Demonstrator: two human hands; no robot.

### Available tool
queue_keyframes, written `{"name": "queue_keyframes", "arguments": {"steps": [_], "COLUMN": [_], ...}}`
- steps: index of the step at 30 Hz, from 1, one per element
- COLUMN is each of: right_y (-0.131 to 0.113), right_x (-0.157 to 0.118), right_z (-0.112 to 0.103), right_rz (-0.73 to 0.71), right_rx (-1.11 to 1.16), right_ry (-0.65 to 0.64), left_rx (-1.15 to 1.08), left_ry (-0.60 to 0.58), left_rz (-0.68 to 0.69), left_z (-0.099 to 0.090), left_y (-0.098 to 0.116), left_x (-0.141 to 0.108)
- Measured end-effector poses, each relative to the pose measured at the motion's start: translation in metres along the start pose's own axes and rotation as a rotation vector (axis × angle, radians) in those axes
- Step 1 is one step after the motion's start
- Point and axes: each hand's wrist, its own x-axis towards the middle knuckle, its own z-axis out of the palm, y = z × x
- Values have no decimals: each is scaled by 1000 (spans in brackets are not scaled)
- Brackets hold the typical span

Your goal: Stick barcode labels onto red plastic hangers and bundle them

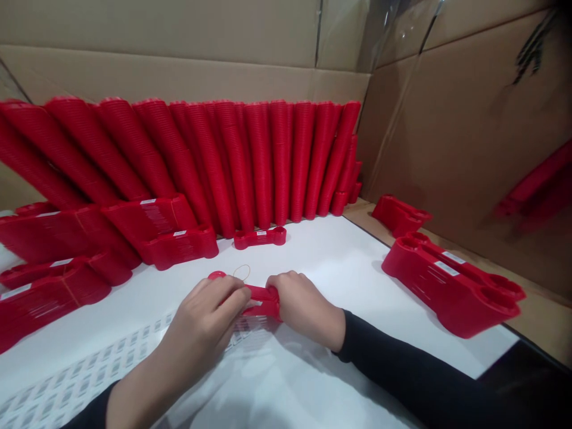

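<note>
Between my hands, just above the white tabletop, is a red bone-shaped plastic part, or a small stack of them. My right hand is closed around its right end. My left hand is closed over its left side, the thumb and fingertips at a small white label on it. The left fingers hide much of the part. A thin rubber band lies on the table just beyond it. A sheet of printed labels runs under my left forearm.
Tall columns of stacked red parts stand along the cardboard wall. Labelled stacks crowd the left side. A short labelled stack sits ahead, and larger ones lie at the table's right edge.
</note>
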Motion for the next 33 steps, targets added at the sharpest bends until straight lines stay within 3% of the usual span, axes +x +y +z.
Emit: {"name": "queue_keyframes", "arguments": {"steps": [9, 13, 19, 21, 26, 33], "right_y": [-2, -2, 0, 1, 6, 8], "right_x": [-1, -1, 0, 2, 4, 5], "right_z": [-2, 0, 6, 6, 6, 8], "right_rz": [-4, -12, -4, 30, 39, 45], "right_rx": [-38, -60, 37, 83, 204, 239], "right_ry": [-2, -2, -41, -41, -40, -45], "left_rx": [54, 92, -54, -132, -130, -160], "left_ry": [-3, 76, 183, 159, 22, -47], "left_rz": [-61, -65, -215, -140, 230, 176], "left_z": [-4, -11, -26, -25, -13, -6], "left_y": [7, 8, 5, 4, -6, -8], "left_x": [3, 7, 10, 8, 3, 4]}}
